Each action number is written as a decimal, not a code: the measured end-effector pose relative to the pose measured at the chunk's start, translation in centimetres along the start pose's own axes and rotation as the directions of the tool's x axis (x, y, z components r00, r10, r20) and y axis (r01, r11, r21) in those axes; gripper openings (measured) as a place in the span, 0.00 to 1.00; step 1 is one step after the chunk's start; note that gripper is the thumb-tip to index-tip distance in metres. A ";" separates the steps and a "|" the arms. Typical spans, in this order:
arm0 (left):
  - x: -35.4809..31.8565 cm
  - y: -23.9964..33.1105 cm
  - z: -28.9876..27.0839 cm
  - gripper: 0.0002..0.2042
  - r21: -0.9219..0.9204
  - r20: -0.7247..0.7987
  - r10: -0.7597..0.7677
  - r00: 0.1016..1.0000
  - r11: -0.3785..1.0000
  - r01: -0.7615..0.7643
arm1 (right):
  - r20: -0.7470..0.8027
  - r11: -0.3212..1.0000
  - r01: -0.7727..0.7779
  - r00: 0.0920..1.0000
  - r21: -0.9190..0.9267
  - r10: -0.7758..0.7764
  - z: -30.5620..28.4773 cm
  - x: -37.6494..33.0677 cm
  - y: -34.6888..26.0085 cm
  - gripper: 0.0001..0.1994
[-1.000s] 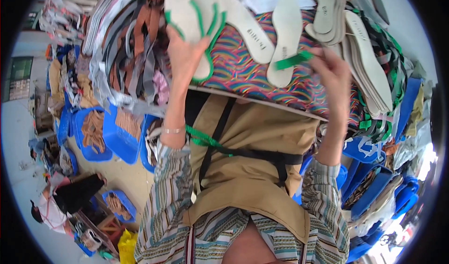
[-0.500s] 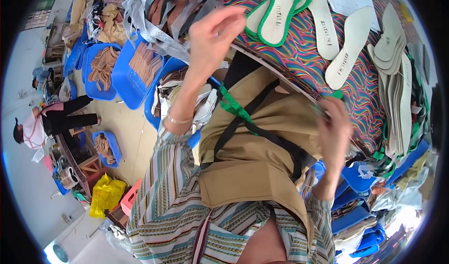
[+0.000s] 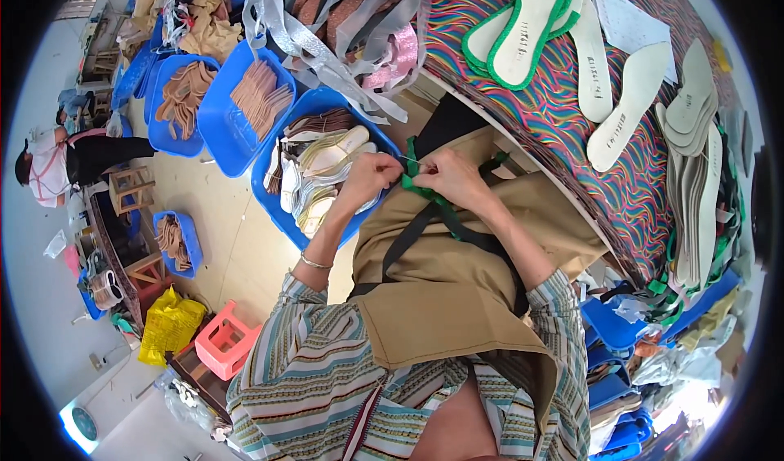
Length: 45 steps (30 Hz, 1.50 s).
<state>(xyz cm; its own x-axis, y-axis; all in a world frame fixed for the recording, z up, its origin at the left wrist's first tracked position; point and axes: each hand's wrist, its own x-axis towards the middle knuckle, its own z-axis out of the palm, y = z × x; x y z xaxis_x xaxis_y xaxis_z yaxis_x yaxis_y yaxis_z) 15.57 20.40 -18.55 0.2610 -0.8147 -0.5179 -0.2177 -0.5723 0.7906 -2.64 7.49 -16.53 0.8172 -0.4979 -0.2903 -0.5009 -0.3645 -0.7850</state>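
Over my lap, both hands come close together at a narrow green fabric strip [image 3: 437, 200] lying across my tan apron [image 3: 457, 314]. My right hand [image 3: 453, 179] pinches the strip between bent fingers. My left hand [image 3: 371, 179] is closed just beside it, fingertips together; a thin light line runs between the two hands, too fine to name. On the table to the right lie shoe insoles bound in green edging [image 3: 523, 40], and plain cream insoles [image 3: 625, 110] next to them. A stack of insoles [image 3: 694, 191] stands farther right.
The table's patterned cloth [image 3: 555, 142] ends at an edge beside my right forearm. Blue bins [image 3: 224, 138] of brown pieces and a blue bin of insoles [image 3: 327, 167] stand at left. Ribbons [image 3: 343, 28] hang above. A pink stool [image 3: 229, 342] and another person [image 3: 90, 159] are at left.
My left hand has come down from beside the table edge, and my right hand has swung in from the right. They now meet at the green strip.
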 end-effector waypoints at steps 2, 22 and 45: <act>0.0 -0.3 0.1 0.07 0.072 -0.022 0.093 0.995 0.993 -0.091 | -0.012 0.944 -0.019 1.000 0.328 0.024 1.1 0.9 1.3 0.08; 0.7 15.5 4.6 0.21 -0.923 0.371 0.208 0.905 0.190 0.335 | -0.102 0.744 0.217 0.975 0.632 -0.198 -14.4 -17.4 -4.1 0.06; -2.7 20.7 7.1 0.22 -0.966 0.225 0.499 0.837 0.229 0.123 | -0.513 0.897 0.086 0.842 0.433 0.166 -11.8 -13.7 -4.4 0.12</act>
<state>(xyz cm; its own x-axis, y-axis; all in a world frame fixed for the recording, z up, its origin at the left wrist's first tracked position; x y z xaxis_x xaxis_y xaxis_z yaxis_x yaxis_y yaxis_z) 3.64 10.10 -3.13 -0.1012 -0.9884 -0.1129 0.8904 -0.1406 0.4329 -15.00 6.63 -2.58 0.4587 -0.8836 -0.0943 -0.2556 -0.0295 -0.9663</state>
